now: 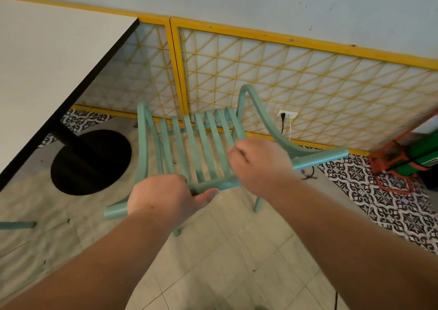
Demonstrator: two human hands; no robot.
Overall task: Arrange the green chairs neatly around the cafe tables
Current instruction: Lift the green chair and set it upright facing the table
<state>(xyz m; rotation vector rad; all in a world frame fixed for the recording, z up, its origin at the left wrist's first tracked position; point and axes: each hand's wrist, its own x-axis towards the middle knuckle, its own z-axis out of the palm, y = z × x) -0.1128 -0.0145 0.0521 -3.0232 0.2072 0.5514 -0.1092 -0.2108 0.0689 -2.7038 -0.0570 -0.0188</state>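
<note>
A pale green slatted chair [189, 141] with curved armrests stands in front of me, its seat facing the yellow lattice wall. My left hand [163, 196] is closed around the chair's top back rail near its left end. My right hand [260, 165] grips the same rail further right, fingers curled over it. A white cafe table [47, 72] with a black edge fills the left side, resting on a black post and round black base [92, 163]. The chair sits just right of that base.
A yellow-framed lattice panel [284, 80] runs along the wall behind the chair, with a socket and cables [286, 118]. An orange and green object [407, 158] stands at the right. Another green chair part [16, 225] shows at the left edge. Patterned tiles border the plain floor.
</note>
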